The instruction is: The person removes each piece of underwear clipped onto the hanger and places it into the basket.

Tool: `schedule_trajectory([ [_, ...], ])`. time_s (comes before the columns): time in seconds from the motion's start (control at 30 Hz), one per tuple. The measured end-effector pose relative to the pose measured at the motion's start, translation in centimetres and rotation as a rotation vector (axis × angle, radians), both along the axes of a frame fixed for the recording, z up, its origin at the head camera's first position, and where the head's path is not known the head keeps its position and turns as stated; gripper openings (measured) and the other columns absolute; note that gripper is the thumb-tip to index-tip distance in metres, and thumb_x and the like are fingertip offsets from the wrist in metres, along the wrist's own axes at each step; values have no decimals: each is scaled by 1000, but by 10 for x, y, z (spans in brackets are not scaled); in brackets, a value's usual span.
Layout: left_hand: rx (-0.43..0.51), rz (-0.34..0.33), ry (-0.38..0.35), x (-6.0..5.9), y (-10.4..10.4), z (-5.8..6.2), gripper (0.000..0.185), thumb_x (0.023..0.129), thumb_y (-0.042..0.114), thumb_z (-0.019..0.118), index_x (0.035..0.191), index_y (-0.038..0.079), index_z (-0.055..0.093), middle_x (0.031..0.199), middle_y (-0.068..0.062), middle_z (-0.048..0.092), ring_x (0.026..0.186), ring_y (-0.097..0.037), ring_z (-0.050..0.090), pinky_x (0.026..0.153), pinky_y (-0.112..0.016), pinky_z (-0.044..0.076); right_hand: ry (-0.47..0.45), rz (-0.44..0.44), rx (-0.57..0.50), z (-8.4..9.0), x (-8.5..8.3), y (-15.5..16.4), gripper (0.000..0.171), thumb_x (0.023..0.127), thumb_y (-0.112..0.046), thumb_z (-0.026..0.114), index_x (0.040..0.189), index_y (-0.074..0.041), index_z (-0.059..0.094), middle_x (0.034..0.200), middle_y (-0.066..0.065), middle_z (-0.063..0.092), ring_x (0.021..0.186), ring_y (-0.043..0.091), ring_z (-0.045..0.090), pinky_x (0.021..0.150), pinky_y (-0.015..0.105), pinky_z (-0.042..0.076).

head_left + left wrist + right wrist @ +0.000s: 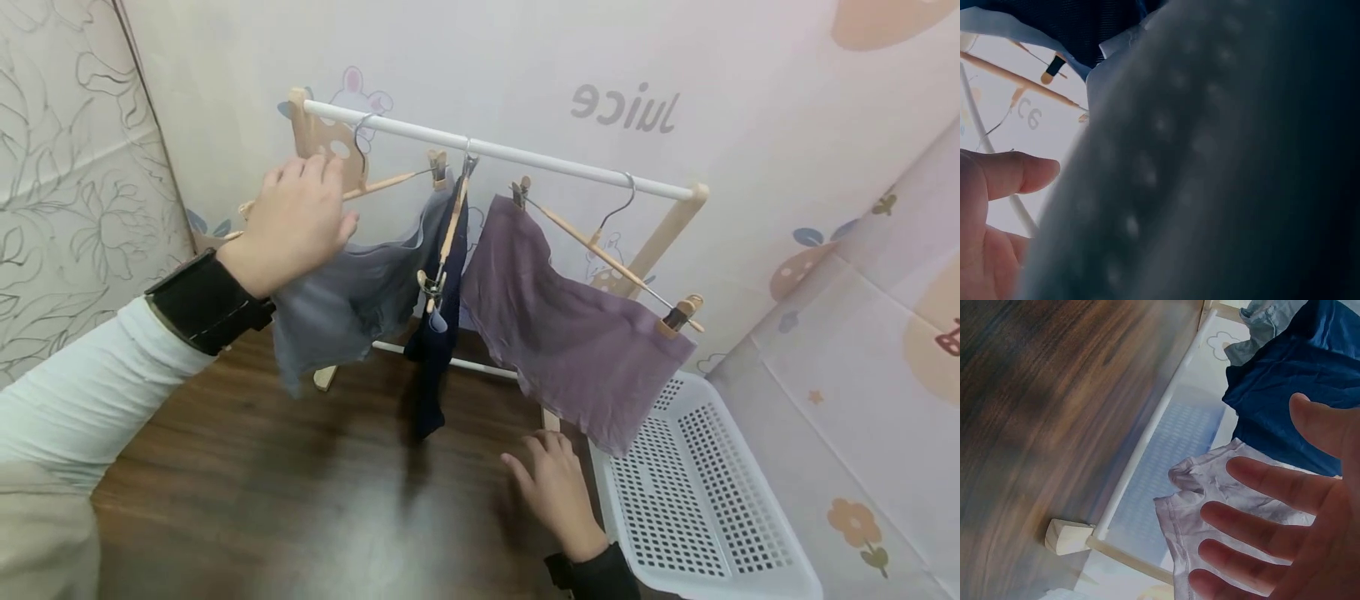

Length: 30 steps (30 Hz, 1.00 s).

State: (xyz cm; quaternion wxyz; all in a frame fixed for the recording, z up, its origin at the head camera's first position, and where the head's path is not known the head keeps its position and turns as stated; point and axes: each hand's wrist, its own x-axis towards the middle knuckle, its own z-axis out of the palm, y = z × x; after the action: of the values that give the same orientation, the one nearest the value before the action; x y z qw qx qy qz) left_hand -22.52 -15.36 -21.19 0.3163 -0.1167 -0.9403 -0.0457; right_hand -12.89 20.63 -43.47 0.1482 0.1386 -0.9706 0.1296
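Observation:
Three clip hangers hang from the white rail [502, 152] of a small rack. Grey-blue shorts [345, 292] hang from the left wooden hanger [386, 183], dark navy shorts [435, 358] from the middle one, seen nearly edge-on, and mauve shorts [562, 308] from the right hanger [592, 243]. My left hand [296, 217] is raised in front of the left hanger, overlapping part of it, with its thumb [1032, 172] held out. Blurred grey cloth fills much of the left wrist view. My right hand [553, 487] is low by the mauve shorts, fingers [1247, 525] spread and holding nothing.
A white perforated basket [757, 467] stands at the right, partly under the mauve shorts. The rack's wooden feet [1069, 536] rest on the dark wood surface [300, 508]. Printed wall sheets rise behind and at both sides.

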Motion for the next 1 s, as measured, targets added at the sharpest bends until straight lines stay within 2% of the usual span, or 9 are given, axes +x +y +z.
schedule_trajectory([
  [0.13, -28, -15, -13, -8, 14, 3, 54, 90, 20, 61, 129, -15, 46, 119, -33, 58, 106, -47, 57, 86, -58, 46, 1, 0, -23, 0, 2, 1, 38, 90, -35, 69, 107, -1, 69, 115, 18, 63, 114, 39, 55, 88, 55, 48],
  [0.3, -13, -15, 6, -17, 23, 0, 44, 91, 21, 59, 117, -14, 52, 101, -29, 62, 93, -45, 60, 75, -54, 47, -26, -8, -53, -1, 5, 0, 38, 91, -34, 68, 109, -1, 69, 116, 18, 63, 116, 39, 54, 91, 55, 47],
  [0.53, 4, 17, 22, -22, 19, -7, 28, 94, 18, 54, 97, -10, 58, 84, -25, 63, 78, -43, 61, 65, -51, 46, -47, -25, -77, -1, 10, 0, 35, 91, -34, 68, 108, -3, 69, 116, 18, 63, 118, 40, 54, 93, 56, 46],
  [0.7, 11, 17, 50, -23, 10, -13, 25, 94, 15, 52, 84, -7, 59, 75, -23, 62, 69, -42, 61, 58, -48, 44, 24, -24, -71, 14, 3, 9, 33, 89, -32, 70, 104, -3, 69, 114, 19, 63, 113, 41, 54, 92, 56, 45],
  [0.87, 29, 15, 14, -23, 5, -15, 24, 95, 12, 50, 86, -8, 61, 73, -22, 61, 64, -40, 60, 53, -47, 43, 55, -10, -68, 24, -4, 15, 31, 89, -32, 71, 103, -4, 70, 112, 18, 63, 112, 40, 55, 90, 56, 45],
  [1.0, 35, -2, 33, -25, 5, -14, 22, 96, 7, 49, 93, -8, 66, 75, -22, 64, 64, -40, 60, 52, -48, 45, 81, 0, -13, 24, -5, 14, 35, 88, -35, 71, 102, -3, 71, 110, 17, 65, 107, 38, 58, 90, 53, 47],
])
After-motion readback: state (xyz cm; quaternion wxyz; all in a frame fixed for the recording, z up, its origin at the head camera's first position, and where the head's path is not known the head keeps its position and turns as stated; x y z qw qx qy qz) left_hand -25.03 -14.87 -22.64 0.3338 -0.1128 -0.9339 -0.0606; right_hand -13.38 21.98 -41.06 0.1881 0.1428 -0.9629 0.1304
